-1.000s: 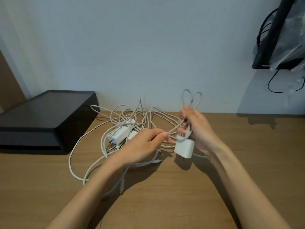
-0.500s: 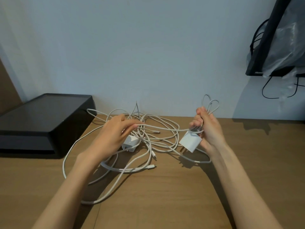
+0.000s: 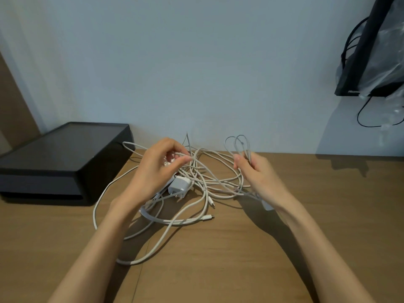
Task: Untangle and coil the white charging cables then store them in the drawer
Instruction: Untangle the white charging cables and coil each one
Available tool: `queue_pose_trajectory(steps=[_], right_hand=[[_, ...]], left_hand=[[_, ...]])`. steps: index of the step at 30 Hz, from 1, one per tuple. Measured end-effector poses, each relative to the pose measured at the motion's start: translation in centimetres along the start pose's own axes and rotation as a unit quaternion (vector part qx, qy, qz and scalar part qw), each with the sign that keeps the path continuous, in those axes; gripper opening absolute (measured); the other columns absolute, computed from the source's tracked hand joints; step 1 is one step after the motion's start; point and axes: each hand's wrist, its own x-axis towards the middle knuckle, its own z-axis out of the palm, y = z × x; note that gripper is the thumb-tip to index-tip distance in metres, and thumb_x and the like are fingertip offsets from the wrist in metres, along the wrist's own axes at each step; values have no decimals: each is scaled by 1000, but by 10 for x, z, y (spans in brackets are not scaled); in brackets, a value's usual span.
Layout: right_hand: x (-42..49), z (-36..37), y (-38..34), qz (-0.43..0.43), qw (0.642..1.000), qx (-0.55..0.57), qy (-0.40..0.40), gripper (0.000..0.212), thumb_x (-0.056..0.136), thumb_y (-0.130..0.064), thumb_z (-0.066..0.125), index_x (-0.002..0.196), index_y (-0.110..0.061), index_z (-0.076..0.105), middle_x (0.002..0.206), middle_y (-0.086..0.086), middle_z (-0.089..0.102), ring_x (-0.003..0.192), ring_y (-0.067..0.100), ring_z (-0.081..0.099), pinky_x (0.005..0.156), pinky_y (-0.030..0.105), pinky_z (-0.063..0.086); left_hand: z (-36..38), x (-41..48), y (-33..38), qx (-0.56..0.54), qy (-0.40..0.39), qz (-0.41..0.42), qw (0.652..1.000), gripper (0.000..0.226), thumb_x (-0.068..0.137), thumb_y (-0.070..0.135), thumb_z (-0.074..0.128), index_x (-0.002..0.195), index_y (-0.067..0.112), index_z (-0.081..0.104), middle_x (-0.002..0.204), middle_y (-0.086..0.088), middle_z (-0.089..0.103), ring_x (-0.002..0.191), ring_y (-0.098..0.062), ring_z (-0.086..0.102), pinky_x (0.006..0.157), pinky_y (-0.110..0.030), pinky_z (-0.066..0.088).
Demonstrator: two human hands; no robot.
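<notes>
Grips in the knot
Below my left grip (image 3: 157,171) slack (image 3: 131,262) trails on the surface (image 3: 240,270); it pinches one strand (image 3: 189,158), while my right grip (image 3: 260,176) clutches folded loops (image 3: 242,142). The white cables (image 3: 203,186) lie tangled between them; pulling apart may cinch the knot.

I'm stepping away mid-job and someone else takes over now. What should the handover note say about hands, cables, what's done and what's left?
Left hand: pinches a strand at the top of the cable tangle.
Right hand: grips a few folded cable loops, which stand up above it.
Table: holds the tangle, with a white charger plug lying in it; a black box stands at its left end.
Done: only those loops gathered.
Left: free the rest, coil each cable, store all in the drawer.
</notes>
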Motion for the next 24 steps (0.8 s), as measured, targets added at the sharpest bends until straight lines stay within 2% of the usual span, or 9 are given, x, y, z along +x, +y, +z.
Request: queue_pose_trajectory(steps=[4,7,9,11,13,16,18,20,24], right_hand=[[-4,6,-9,14,999,3,-45,24,91,-40,58,79,-20,55,59,-14,45,51,0,39,52,12,35],[-7,14,-13,18,996,12,-88,22,82,-45,69,87,-25,59,60,-13,55,55,3,47,59,21,42],[-8,19,-14,18,992,34,-118,22,81,-38,73,93,-24,61,54,-18,59,49,-2,52,58,15,43],[-9,26,-11,1,990,41,-137,16,81,-34,74,92,-25,66,68,-16,68,61,1,64,65,22,53],[-8,32,-10,-14,991,27,-130,11,85,-33,69,77,-27,68,65,-15,65,60,2,58,65,25,48],[-7,32,-11,-39,994,-22,-96,36,94,-38,54,62,-23,57,50,-17,51,49,-1,42,53,15,31],[-6,27,-12,-64,995,-39,-70,40,93,-46,42,62,-21,45,51,-13,42,48,2,37,50,17,28],[-4,19,-11,-56,998,-20,-31,41,91,-50,36,64,-19,39,55,-7,36,48,5,30,49,21,25],[0,4,-10,-36,998,52,27,38,97,-41,36,68,-17,37,57,-7,31,46,3,28,48,14,25]], left_hand=[[6,-3,7,-20,-36,19,999,4,82,20,69,85,17,67,81,11,59,73,-4,48,65,-11,39],[9,-2,9,-28,-31,33,999,12,80,25,69,85,14,69,81,9,59,72,-5,49,64,-12,39],[11,-2,10,-29,-23,35,999,19,77,32,68,85,14,70,81,5,61,71,-11,49,63,-13,39],[14,-2,13,-39,-12,29,999,15,78,27,70,85,14,70,81,5,60,70,-12,49,62,-13,39],[16,-3,15,-52,2,25,998,8,79,18,72,85,12,70,80,8,59,70,-9,50,63,-11,40],[18,-3,19,-74,19,19,997,6,82,15,70,87,14,68,82,7,62,72,-9,54,64,-15,44],[16,-3,20,-105,29,-3,994,6,86,18,66,91,16,64,84,5,64,75,-10,57,68,-21,47],[12,-2,17,-104,37,-21,994,8,91,22,58,97,18,63,87,6,64,79,-7,58,70,-18,46],[7,-1,15,-79,48,-19,995,17,95,23,51,98,24,67,93,9,63,87,-2,57,74,-12,42]])
